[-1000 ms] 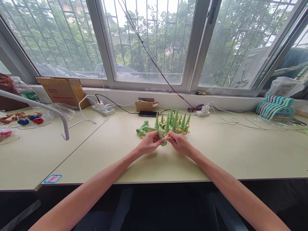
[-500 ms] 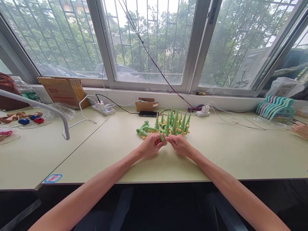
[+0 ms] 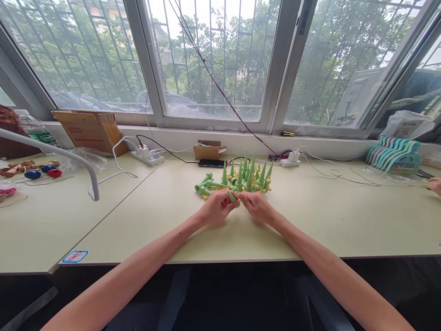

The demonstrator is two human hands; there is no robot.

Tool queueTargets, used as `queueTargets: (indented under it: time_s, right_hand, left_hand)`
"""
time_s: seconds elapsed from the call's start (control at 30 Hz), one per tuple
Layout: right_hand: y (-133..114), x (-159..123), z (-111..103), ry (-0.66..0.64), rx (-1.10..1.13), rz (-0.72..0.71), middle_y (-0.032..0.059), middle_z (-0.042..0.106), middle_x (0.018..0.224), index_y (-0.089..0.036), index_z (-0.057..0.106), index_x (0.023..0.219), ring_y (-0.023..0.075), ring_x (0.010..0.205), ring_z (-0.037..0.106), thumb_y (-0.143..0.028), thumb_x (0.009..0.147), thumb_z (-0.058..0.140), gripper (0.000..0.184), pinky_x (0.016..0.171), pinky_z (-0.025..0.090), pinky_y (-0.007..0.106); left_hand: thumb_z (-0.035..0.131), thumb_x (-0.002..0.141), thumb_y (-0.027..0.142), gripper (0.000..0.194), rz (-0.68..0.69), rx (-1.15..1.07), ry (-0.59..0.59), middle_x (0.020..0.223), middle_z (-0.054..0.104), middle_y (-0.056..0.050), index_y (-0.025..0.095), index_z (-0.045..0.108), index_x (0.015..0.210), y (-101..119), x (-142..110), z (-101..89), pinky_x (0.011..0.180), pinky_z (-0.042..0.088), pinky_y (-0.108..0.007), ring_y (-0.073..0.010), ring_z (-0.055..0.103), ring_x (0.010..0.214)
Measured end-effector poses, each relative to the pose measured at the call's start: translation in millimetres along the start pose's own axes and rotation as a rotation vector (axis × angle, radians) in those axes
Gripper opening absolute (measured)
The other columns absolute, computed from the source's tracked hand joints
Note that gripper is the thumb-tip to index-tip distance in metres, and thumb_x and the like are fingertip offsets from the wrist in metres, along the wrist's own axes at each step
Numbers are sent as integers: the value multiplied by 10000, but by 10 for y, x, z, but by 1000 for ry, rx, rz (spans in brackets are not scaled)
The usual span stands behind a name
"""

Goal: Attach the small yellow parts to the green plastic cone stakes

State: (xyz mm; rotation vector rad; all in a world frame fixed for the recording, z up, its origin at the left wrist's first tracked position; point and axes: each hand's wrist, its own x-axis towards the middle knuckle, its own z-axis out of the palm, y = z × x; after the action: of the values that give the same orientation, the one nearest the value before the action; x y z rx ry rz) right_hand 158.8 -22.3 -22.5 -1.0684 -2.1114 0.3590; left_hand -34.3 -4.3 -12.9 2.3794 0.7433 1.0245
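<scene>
My left hand [image 3: 217,207] is closed around a green plastic watering spike [image 3: 232,196], whose pointed end tilts up between thumb and fingers. Right against it, my right hand [image 3: 255,206] is closed in a pinch at the spike's other end. A bit of yellow, apparently a small valve, shows at those fingertips; most of it is hidden. Just beyond both hands, several green spikes [image 3: 248,177] with yellow valves stand upright in a cluster. More green spikes [image 3: 206,185] lie on their sides to the left of it.
Behind the spikes lie a black phone [image 3: 212,163] and a small open cardboard box [image 3: 208,151]. Power strips [image 3: 147,157] and cables run along the window sill. A white metal arm [image 3: 82,161] juts in at left. Another person's hand [image 3: 434,185] is at the right edge, near teal hangers [image 3: 394,155].
Both hands stay together at the same spot, and the held spike has tilted slightly more to the left. The other person's hand at the far right has drawn back toward the edge.
</scene>
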Motion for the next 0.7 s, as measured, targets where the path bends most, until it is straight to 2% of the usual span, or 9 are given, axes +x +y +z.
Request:
queueTargets:
  time_s: [0.17, 0.4, 0.7]
  right_hand:
    - [34, -3, 16, 25, -26, 5, -33, 394, 565, -202, 388, 655, 106, 512, 331, -468, 1015, 255, 468, 524, 265, 263]
    - [29, -1, 15, 20, -27, 11, -34, 403, 556, -200, 365, 654, 101, 498, 327, -445, 1010, 284, 440, 523, 243, 261]
    - [0, 6, 21, 23, -60, 23, -38, 322, 510, -197, 312, 607, 98, 474, 275, -396, 1000, 289, 442, 524, 212, 275]
  left_hand:
    - [575, 884, 305, 180, -21, -15, 14, 714, 598, -23, 151, 668, 876, -5, 2, -4, 532, 428, -212, -91, 476, 575]
    - [572, 890, 290, 164, 58, 118, 23, 673, 543, -7, 166, 662, 832, -30, -3, 13, 558, 401, -214, -96, 451, 587]
    - [575, 896, 284, 156, 75, 106, -8, 709, 543, -10, 166, 672, 869, -19, -14, 12, 569, 392, -220, -92, 441, 579]
